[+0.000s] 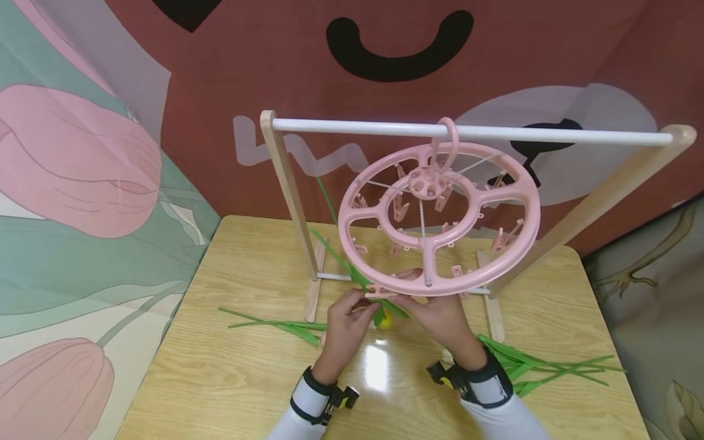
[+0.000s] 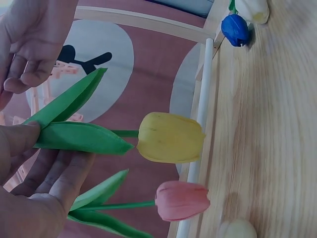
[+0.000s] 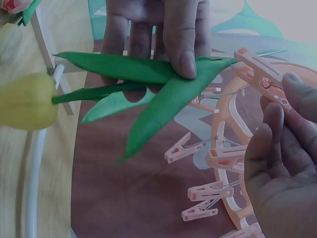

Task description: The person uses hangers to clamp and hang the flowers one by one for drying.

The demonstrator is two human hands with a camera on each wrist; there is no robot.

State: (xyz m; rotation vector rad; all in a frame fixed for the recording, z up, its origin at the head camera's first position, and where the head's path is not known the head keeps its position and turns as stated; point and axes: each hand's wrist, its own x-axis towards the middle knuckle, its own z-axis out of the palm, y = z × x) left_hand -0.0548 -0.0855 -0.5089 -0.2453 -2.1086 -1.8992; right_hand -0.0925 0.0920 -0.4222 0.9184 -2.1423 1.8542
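Your left hand point(image 1: 348, 325) grasps the yellow artificial tulip point(image 2: 171, 138) by its green leaves, thumb laid over them, so the bloom points down below your fingers toward the worktop point(image 1: 209, 373). Your right hand point(image 3: 290, 144) pinches a pink clothespin point(image 3: 261, 79) between thumb and fingers, its tip at the leaf base just beside your left hand, while the round pink hanger point(image 1: 529, 205) spreads above both. Just beyond your left hand is a pink tulip point(image 2: 182, 201), and more green stems point(image 1: 550, 366) lie to the right of your right hand.
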